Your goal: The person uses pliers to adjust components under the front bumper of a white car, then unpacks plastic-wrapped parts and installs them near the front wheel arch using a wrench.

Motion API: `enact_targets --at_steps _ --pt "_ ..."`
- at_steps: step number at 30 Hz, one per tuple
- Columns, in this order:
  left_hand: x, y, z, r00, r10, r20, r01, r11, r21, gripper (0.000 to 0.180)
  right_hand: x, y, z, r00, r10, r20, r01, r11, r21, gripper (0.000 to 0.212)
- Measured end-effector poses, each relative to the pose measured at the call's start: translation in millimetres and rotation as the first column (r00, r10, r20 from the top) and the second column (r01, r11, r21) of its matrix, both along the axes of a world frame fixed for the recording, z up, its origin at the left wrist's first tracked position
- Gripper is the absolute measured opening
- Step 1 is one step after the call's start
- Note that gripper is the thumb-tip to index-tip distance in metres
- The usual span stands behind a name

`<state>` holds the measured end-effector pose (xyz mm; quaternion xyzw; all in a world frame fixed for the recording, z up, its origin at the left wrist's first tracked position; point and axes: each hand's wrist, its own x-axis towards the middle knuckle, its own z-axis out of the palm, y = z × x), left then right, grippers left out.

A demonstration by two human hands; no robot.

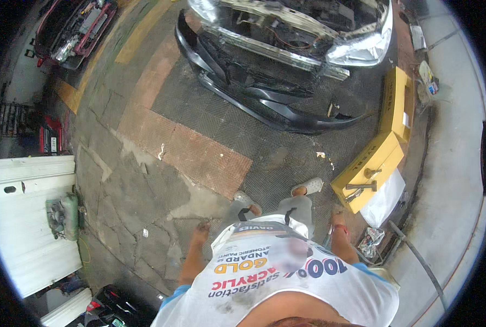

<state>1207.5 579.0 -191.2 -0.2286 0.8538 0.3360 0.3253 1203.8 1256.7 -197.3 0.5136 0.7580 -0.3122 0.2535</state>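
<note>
My left hand (202, 229) hangs at my side above the grey floor, small in the picture. Its fingers look loose and apart, with nothing seen in them. Lower right, my right hand (338, 217), with a red band at the wrist, hangs beside a yellow box (359, 173). Its fingers are too small and dark to read; a thin greyish strip shows beside the wrist. On the yellow box lie a hammer (363, 186) and a small round brownish piece (372, 173). Ahead of my feet a black car bumper (276, 109) rests on the floor.
Behind the bumper stands a car (286, 32) with its front stripped. A second yellow box (394, 106) stands along the right wall. White sheeting (385, 199) and a grey hose (417, 261) lie near it. A green tank-like machine (63, 216) stands left. Small scraps dot the floor.
</note>
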Motion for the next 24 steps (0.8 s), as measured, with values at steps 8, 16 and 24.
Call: enact_targets --at_steps 8,16,24 --pt "16.4 -148.4 -27.1 0.635 0.755 0.16 -0.768 0.596 0.234 0.048 -192.9 -191.6 106.4 0.897 0.342 0.281 -0.303 0.937 -0.173 0.056" --pt "-65.9 -215.9 -36.2 0.536 0.766 0.355 -0.843 0.464 0.273 0.043 -329.5 -291.3 24.8 0.78 0.47 0.413 -0.525 0.851 0.023 0.055" --pt "-239.8 -303.2 2.0 0.642 0.708 0.293 -0.766 0.611 0.202 0.048 -667.4 -490.7 3.8 0.654 0.755 0.051 -0.752 0.656 -0.07 0.07"
